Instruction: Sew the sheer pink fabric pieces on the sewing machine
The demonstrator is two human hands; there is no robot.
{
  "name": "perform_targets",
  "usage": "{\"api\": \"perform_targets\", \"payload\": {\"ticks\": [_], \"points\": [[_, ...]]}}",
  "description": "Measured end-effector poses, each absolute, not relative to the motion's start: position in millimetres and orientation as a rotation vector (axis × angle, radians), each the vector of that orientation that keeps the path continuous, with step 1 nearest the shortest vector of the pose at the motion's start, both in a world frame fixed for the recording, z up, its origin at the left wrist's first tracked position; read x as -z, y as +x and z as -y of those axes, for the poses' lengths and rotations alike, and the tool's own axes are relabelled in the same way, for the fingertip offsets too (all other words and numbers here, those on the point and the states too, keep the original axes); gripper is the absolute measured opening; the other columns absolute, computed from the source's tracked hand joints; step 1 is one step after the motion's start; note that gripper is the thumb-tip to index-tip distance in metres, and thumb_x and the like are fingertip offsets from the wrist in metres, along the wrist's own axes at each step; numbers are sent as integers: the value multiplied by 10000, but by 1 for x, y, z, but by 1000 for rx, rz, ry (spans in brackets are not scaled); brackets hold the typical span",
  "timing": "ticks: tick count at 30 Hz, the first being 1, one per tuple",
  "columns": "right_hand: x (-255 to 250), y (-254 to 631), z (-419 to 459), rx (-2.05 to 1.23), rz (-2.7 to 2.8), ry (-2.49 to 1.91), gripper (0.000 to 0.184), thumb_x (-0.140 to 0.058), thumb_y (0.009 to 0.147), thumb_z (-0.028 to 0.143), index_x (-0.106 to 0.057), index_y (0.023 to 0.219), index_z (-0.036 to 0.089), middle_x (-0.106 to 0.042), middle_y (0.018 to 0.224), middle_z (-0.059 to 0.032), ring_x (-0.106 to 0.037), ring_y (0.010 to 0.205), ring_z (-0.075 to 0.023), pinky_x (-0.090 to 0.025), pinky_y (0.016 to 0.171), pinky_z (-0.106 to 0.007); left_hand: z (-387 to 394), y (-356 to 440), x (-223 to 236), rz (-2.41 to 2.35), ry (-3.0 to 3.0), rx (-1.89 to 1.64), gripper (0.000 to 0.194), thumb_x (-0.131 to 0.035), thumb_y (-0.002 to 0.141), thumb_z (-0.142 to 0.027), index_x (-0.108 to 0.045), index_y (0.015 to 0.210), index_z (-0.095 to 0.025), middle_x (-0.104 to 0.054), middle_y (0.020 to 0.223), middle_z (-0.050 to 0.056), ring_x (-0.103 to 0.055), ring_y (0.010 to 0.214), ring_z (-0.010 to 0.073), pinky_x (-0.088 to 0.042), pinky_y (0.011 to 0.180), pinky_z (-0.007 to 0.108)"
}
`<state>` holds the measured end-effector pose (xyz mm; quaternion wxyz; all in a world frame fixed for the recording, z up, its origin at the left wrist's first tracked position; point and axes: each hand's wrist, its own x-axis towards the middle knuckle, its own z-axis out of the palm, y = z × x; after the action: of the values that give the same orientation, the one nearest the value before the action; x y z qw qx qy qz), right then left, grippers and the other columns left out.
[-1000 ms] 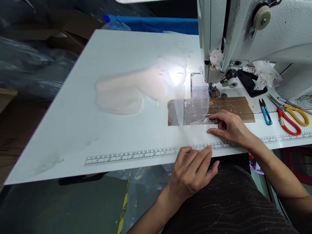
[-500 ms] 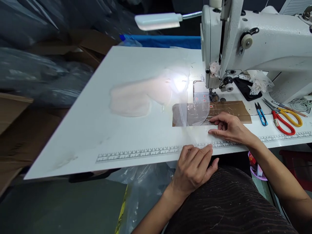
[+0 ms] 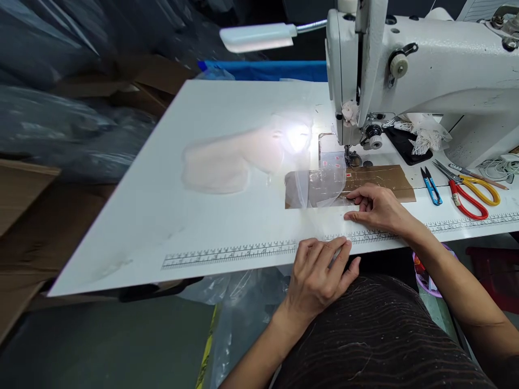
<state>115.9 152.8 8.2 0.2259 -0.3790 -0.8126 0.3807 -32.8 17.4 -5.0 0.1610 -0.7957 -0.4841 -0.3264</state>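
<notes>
My right hand [image 3: 380, 209] rests beside the sewing machine's presser foot [image 3: 347, 155], on the near side. Its index finger reaches out to the curved edge of a sheer white fabric piece [image 3: 328, 188]; the thumb stays apart and the other fingers curl in. This fabric lies over a brown taped strip [image 3: 389, 181] on the bed, its far part near the needle. Nearer my body, my left hand [image 3: 318, 275] lies over the table's front edge, across the printed ruler [image 3: 243, 252]. Its fingers are bent and spread, with nothing visible in them.
The white sewing machine [image 3: 441, 65] fills the upper right. Blue thread snips [image 3: 431, 186] and red-and-yellow scissors [image 3: 470, 193] lie to the right. Lace scraps [image 3: 424, 132] sit behind them. A lamp [image 3: 257, 38] lights the white table [image 3: 154, 216]. Cardboard boxes [image 3: 44, 227] stand left.
The whole view has shifted slightly, so the machine and tools appear a little farther left. Both hands keep nearly the same pose and place on the table.
</notes>
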Motion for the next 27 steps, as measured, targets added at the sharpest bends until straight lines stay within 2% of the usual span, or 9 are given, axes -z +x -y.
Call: {"api": "perform_targets", "payload": {"ticks": [27], "points": [[-7, 115, -152, -1053, 2239, -1062, 272, -813, 718, 150, -688, 959, 132, -626, 844, -14, -506, 593, -63, -435, 629, -238, -17, -30, -1, 1427, -2303, 900, 120, -650, 878, -183, -638, 982, -124, -742, 872, 78, -639, 685, 184, -456, 727, 367]]}}
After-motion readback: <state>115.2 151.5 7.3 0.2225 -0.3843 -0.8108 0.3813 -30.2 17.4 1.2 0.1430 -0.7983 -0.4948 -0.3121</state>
